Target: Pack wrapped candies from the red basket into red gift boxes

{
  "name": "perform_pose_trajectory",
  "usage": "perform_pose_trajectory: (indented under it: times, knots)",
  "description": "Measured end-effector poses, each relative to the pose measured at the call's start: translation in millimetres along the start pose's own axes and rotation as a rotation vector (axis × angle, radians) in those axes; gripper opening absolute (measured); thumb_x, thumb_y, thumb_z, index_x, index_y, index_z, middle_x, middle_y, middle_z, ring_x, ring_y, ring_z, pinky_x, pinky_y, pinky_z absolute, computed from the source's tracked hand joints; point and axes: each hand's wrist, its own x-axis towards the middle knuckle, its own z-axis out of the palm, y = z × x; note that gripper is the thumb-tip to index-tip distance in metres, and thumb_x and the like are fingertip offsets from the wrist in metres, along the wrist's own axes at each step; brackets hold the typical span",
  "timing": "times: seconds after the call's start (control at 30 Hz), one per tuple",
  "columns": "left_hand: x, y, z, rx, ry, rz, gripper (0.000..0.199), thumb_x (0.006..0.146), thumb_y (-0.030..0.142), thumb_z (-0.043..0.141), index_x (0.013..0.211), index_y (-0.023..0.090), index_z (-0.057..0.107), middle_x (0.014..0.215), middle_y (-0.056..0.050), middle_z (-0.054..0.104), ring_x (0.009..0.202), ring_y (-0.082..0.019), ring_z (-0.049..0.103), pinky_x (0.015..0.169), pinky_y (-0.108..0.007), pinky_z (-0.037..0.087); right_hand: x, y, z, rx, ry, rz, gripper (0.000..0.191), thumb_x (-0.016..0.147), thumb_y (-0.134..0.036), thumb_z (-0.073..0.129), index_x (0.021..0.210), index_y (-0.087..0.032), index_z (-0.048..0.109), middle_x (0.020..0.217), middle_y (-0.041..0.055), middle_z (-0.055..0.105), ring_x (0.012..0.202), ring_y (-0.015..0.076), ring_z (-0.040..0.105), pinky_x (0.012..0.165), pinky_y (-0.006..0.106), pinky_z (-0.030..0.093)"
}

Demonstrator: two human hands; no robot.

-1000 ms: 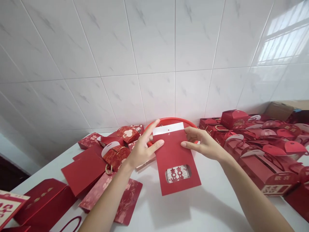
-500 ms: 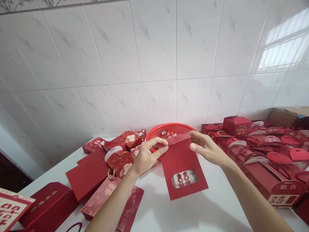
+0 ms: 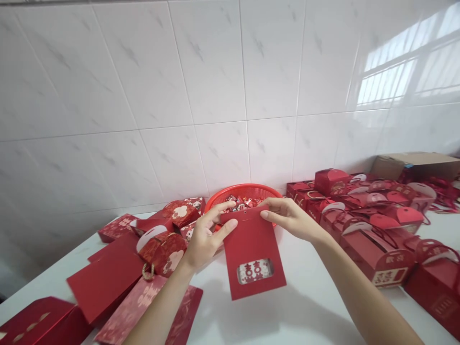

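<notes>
A flat red gift box is held up over the white table, in front of the red basket. Its lower part has a clear window with red double-happiness characters on white. My left hand pinches its upper left corner, thumb in front and fingers behind. My right hand grips the upper right corner the same way. The top flap stands up in line with the front panel. Behind it, the red plastic basket holds wrapped candies. What lies inside the box is hidden apart from the window.
Red gift boxes of several shapes lie in a loose pile on the left. Rows of red handled boxes fill the right side. A brown cardboard carton stands at the far right. The tiled wall bounds the back of the table.
The top flap, folded toward me before, now stands up flat with the panel. My view has turned to the right, showing more of the carton and right-hand boxes.
</notes>
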Motion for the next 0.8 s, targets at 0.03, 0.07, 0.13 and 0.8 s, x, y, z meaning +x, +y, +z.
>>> perform_pose_trajectory:
  times: [0.03, 0.07, 0.13, 0.8]
  knots:
    - [0, -1, 0.5, 0.003, 0.01, -0.007, 0.047, 0.084, 0.046, 0.073, 0.124, 0.021, 0.067, 0.121, -0.011, 0.071, 0.096, -0.025, 0.072, 0.076, -0.032, 0.062, 0, 1, 0, -0.004, -0.008, 0.0, 0.032, 0.091, -0.049, 0.063, 0.088, -0.018, 0.066, 0.09, 0.0054, 0.068, 0.085, 0.0197, 0.065, 0.077, 0.032, 0.054]
    - [0, -2, 1.1, 0.008, 0.017, -0.016, 0.048, 0.084, 0.046, 0.073, 0.123, 0.02, 0.067, 0.119, -0.011, 0.072, 0.095, -0.025, 0.072, 0.076, -0.033, 0.062, 1, 2, 0, -0.005, -0.008, -0.001, 0.032, 0.091, -0.05, 0.063, 0.088, -0.018, 0.067, 0.089, 0.0051, 0.069, 0.083, 0.0193, 0.065, 0.075, 0.032, 0.054]
    - [1, -3, 3.2, 0.004, 0.019, -0.032, 0.051, 0.083, 0.047, 0.073, 0.126, 0.02, 0.066, 0.114, -0.01, 0.073, 0.094, -0.026, 0.072, 0.077, -0.034, 0.062, 1, 3, 0, -0.012, 0.021, -0.014, 0.032, 0.09, -0.049, 0.064, 0.087, -0.018, 0.069, 0.085, 0.0041, 0.068, 0.079, 0.0181, 0.064, 0.071, 0.03, 0.053]
    - [10, -75, 28.2, 0.835, -0.161, 0.257, 0.041, 0.101, 0.034, 0.033, 0.095, 0.022, 0.073, 0.099, -0.007, 0.078, 0.091, -0.025, 0.069, 0.081, -0.037, 0.045, -69, -71, -139, -0.955, 1.332, -0.171, 0.015, 0.092, -0.02, 0.062, 0.096, -0.015, 0.075, 0.089, 0.0091, 0.074, 0.066, 0.0124, 0.059, 0.058, 0.025, 0.043]
